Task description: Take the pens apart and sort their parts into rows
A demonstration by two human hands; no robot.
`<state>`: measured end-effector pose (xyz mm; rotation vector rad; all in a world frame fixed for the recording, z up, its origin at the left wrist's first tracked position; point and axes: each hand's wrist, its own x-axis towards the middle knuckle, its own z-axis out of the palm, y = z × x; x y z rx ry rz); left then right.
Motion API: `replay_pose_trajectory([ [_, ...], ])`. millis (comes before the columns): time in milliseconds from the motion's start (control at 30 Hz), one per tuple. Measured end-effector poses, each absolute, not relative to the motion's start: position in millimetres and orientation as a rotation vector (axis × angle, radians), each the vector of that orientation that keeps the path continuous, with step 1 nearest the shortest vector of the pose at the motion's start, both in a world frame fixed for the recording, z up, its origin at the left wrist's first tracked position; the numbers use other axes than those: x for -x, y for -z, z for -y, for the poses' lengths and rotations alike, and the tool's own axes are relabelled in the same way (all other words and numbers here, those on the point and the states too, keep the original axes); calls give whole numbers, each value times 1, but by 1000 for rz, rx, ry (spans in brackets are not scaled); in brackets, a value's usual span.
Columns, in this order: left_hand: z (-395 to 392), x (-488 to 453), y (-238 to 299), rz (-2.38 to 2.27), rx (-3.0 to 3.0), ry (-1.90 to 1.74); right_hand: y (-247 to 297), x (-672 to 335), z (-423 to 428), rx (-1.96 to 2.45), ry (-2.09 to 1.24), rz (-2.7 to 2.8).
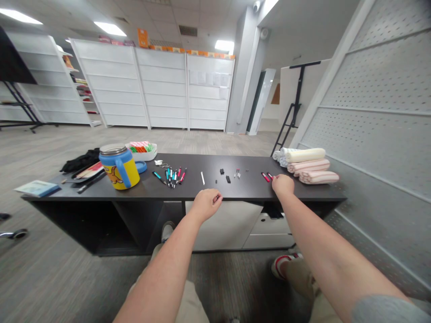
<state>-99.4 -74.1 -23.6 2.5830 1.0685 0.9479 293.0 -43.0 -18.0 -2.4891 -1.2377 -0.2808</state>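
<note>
At centre right, the right hand [283,185] is set just beside 2 red pen pieces [265,177]; whether either is gripped cannot be told. Just below centre, well apart, the left hand [205,203] is held curled, any contents hidden.

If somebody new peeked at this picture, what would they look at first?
Probably the big yellow-and-blue mug, standing on the left part of the dark table. Next, perhaps the rolled-up cream and pink cloths, stacked near the table's right end. Then the person's bare hands: the right hand is beside two small red pieces, and the left hand is curled at the front edge.
</note>
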Motion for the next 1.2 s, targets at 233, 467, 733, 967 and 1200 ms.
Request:
replay_pose_trajectory([
  [233, 71, 95, 22, -1164, -2559, -951, 16, -296, 40, 2500, 289, 1243],
  [467, 78, 72, 30, -1415, -2573, -1023, 24, -308, 33, 2484, 234, 1237],
  [733, 85, 49, 36, -1478, -2659, -1061, 25, -308, 33, 2458, 271, 1254],
  [967, 76, 60, 17, -1706, -2471, -1215, 20, -304, 39, 2429, 231, 1208],
  [1200, 46, 111, -5, -2217, -2281, -1165, 25, -310, 40, 2407, 250, 1204],
])
